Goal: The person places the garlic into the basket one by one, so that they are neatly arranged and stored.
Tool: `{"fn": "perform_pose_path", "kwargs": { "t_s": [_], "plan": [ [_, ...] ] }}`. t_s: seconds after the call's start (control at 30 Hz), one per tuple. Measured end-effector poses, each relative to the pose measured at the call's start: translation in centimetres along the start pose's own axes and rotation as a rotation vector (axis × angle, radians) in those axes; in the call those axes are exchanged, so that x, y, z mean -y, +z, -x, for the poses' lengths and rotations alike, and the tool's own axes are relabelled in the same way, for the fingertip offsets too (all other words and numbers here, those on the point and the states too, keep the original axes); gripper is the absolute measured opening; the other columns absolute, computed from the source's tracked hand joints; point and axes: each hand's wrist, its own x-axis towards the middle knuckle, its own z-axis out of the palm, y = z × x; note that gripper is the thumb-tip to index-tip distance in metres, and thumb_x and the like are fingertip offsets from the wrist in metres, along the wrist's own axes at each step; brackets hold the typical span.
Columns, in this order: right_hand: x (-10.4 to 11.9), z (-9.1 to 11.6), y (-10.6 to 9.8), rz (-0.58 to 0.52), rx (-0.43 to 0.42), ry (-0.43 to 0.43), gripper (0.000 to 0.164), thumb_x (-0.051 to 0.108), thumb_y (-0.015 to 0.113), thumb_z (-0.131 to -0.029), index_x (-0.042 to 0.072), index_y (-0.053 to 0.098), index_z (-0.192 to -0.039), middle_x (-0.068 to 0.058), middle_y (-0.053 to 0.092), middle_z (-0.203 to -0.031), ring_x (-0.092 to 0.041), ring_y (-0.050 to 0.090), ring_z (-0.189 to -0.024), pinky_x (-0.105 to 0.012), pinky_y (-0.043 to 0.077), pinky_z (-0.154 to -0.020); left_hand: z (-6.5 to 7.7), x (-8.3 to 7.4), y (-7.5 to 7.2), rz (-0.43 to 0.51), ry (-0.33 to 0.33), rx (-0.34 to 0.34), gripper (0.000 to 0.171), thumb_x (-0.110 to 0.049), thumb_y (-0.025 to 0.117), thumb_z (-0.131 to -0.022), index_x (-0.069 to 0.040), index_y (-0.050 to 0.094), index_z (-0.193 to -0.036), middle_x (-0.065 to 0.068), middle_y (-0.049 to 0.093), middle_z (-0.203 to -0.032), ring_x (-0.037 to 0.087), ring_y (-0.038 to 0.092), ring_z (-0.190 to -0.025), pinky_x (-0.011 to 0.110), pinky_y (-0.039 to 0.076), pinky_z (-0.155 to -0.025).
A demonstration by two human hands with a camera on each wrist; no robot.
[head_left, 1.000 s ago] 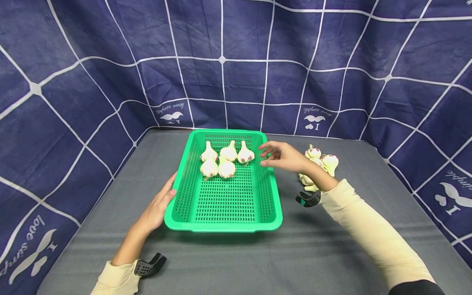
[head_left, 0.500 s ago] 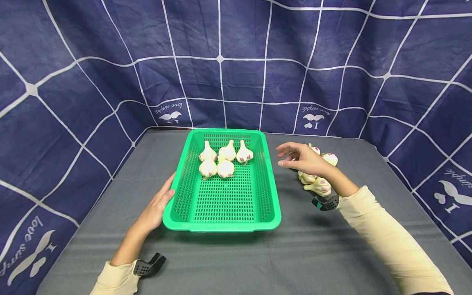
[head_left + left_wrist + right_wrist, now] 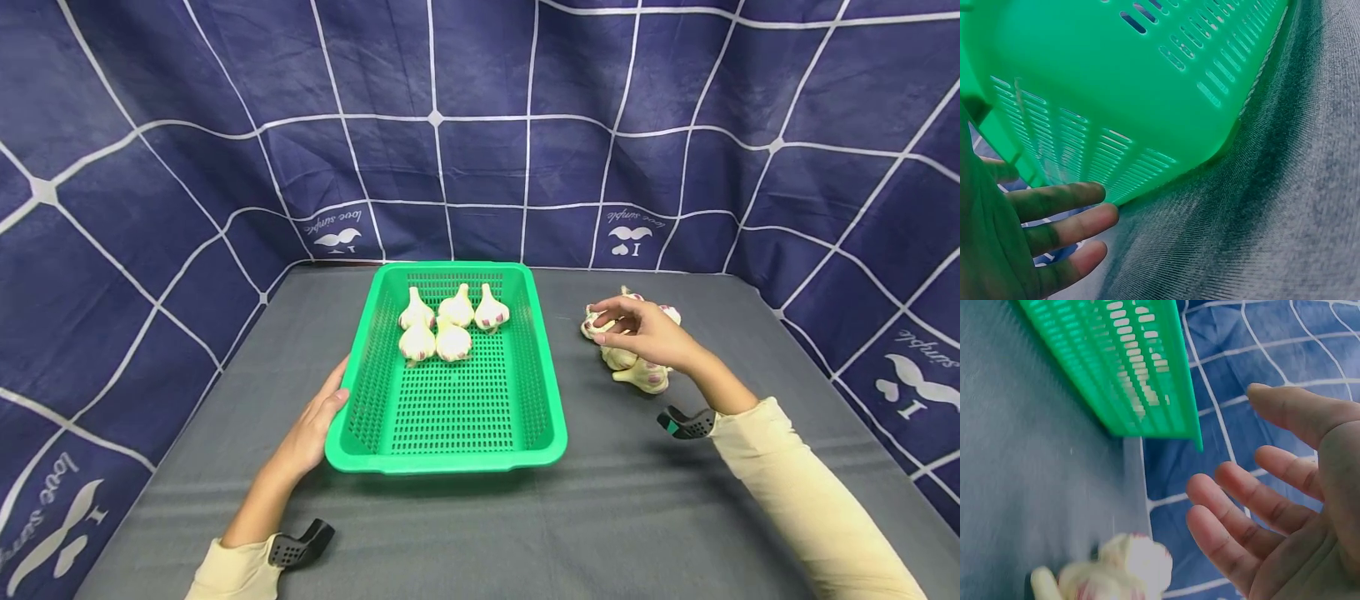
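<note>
In the head view a green plastic basket (image 3: pixel 457 462) holds several garlic bulbs (image 3: pixel 453 340) grouped toward its far end. My left hand (image 3: pixel 307 433) rests at the basket's left side, thumb by the rim; the left wrist view shows its fingers (image 3: pixel 1072 226) extended along the slotted wall. To the right of the basket lies a pile of garlic bulbs (image 3: pixel 645 377). Over this pile hovers my right hand (image 3: pixel 652 333), which hides some of the bulbs. The right wrist view shows its fingers (image 3: pixel 1235 512) spread and loosely bent, with nothing in the palm.
A grey cloth (image 3: pixel 480 542) covers the table. Blue curtain fabric (image 3: pixel 480 167) with white grid lines closes off the back and both sides. Black wrist devices (image 3: pixel 686 423) sit under the cuffs.
My right hand has moved right, from the basket's right rim to above the garlic pile. My left hand stays at the basket's side. The head view has shifted slightly.
</note>
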Motion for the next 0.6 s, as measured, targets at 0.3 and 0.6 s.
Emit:
{"fn": "perform_pose_path", "kwargs": {
  "t_s": [0.3,0.6],
  "plan": [
    [-2.5,3.3,-1.6,0.243,-0.067,-0.005,0.041,0.008,0.085,-0.075,-0.005,0.066,-0.110,-0.018,0.068,-0.103,-0.028,0.068,-0.088,-0.038,0.057,-0.076,0.1,-0.1,0.1,0.018,-0.002,0.001,0.052,-0.013,0.027,-0.106,0.006,0.021,-0.154,0.031,0.024,-0.155,-0.009,0.025,-0.132,0.005,0.019,-0.103],
    [-4.4,6.0,-2.0,0.414,-0.081,-0.010,0.061,0.019,0.093,-0.066,0.001,0.067,-0.117,-0.018,0.069,-0.112,-0.041,0.062,-0.103,-0.056,0.049,-0.087,0.1,-0.1,0.2,0.024,0.009,0.011,0.051,-0.012,0.025,-0.106,0.010,0.020,-0.152,0.033,0.023,-0.155,-0.006,0.025,-0.134,0.005,0.019,-0.104]
  ]
}}
